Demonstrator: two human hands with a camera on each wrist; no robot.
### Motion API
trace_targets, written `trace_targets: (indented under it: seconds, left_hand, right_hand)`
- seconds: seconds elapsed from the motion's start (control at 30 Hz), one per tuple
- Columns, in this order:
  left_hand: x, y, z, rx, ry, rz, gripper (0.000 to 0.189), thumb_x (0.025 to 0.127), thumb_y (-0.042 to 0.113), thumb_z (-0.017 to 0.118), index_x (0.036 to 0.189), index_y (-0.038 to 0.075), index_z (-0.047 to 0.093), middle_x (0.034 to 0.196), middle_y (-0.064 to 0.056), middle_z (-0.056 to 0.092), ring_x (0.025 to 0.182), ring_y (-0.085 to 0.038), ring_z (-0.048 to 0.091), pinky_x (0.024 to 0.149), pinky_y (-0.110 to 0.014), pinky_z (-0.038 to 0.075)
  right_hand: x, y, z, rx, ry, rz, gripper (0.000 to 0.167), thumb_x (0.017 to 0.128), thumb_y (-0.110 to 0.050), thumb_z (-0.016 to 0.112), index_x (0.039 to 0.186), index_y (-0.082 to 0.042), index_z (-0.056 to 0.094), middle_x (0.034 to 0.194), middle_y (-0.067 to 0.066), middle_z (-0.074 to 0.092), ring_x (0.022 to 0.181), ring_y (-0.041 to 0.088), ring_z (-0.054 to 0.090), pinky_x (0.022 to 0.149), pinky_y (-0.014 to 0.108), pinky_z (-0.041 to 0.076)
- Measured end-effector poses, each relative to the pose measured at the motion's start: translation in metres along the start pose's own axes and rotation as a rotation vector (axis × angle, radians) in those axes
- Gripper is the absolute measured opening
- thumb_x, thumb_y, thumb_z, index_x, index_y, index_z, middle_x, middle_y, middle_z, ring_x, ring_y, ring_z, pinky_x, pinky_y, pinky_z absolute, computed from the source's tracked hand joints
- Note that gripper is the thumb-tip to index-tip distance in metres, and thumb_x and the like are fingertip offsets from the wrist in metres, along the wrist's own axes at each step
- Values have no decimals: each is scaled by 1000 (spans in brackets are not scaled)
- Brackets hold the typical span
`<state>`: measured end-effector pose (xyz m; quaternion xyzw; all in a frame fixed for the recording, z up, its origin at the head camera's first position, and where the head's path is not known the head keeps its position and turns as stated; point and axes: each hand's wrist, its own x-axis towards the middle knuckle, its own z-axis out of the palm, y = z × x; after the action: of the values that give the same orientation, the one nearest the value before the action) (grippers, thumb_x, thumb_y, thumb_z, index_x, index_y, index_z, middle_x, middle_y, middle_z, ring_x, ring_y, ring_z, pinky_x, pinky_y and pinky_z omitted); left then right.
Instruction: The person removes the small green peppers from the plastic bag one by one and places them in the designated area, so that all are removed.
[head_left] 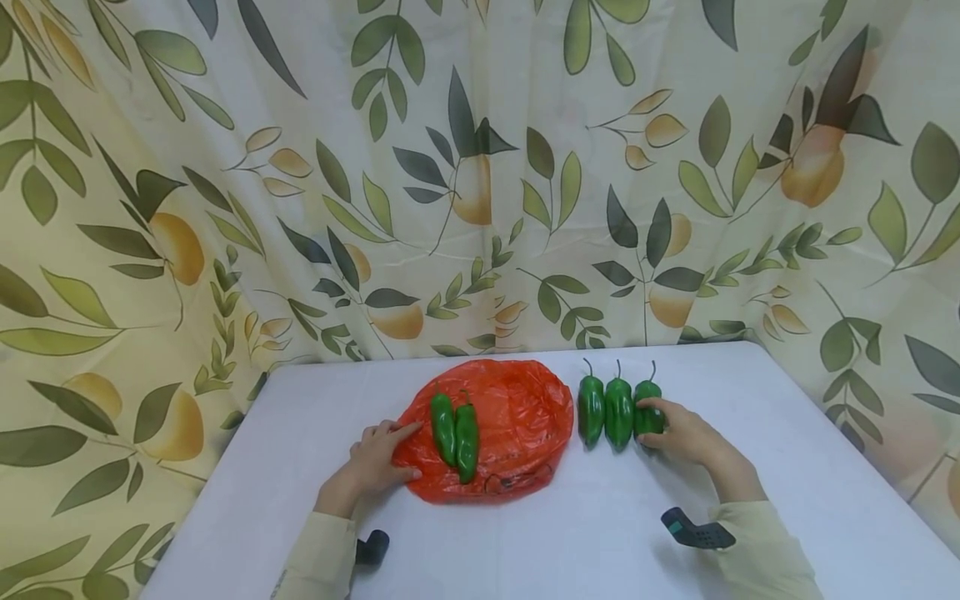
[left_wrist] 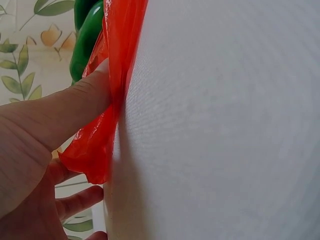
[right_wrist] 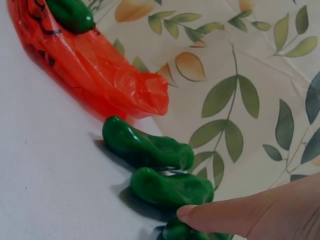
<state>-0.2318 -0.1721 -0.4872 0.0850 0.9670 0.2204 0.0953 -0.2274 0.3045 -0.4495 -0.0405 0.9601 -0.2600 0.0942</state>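
Two green peppers lie side by side on a red plastic bag, which is spread on the white table. At the bag's left edge my left hand rests with thumb and index finger apart; its thumb touches the red plastic. Right of the bag, three green peppers stand in a row, stems pointing away: a left one, a middle one and a right one. My right hand grips the right pepper between thumb and fingers. The thumb partly covers that pepper in the right wrist view.
A white cloth covers the table. Behind it and along both sides hangs a curtain printed with leaves and fruit. Dark devices are worn at both wrists. Black markings show on the bag's near edge.
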Motion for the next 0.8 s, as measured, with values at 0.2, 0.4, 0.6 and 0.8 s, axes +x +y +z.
trace_targets:
  seconds: [0.2,0.4,0.6,0.8]
  left_hand:
    - [0,0,0,7,3,0,80,79,35,86,150,28,50,142,-12,51,131,-33,41,103,-62,44]
    - [0,0,1,15,6,1,80,79,35,86,150,27,50,141,-13,51,131,-34,41,103,-62,44]
    - [0,0,0,10,3,2,79,79,36,85,150,28,50,143,-12,50,132,-34,41,104,-62,43]
    - [1,-1,0,7,-4,3,79,79,37,85,150,28,50,143,-12,50,131,-34,41,104,-62,43]
  right_hand:
    - [-2,-2,-1,6,-26,11,69,91,-21,73,147,3,39,151,43,31,138,65,30,106,77,34]
    - [-2,-1,-1,33,-54,47,86,92,-28,73,155,-2,21,152,44,27,137,66,30,104,78,35]
    - [1,2,-4,50,-30,75,99,93,-42,70,157,0,8,130,45,50,114,56,57,90,66,51]
    - [1,0,-6,56,-16,87,95,95,-44,66,155,3,10,128,46,51,114,56,58,88,65,52]
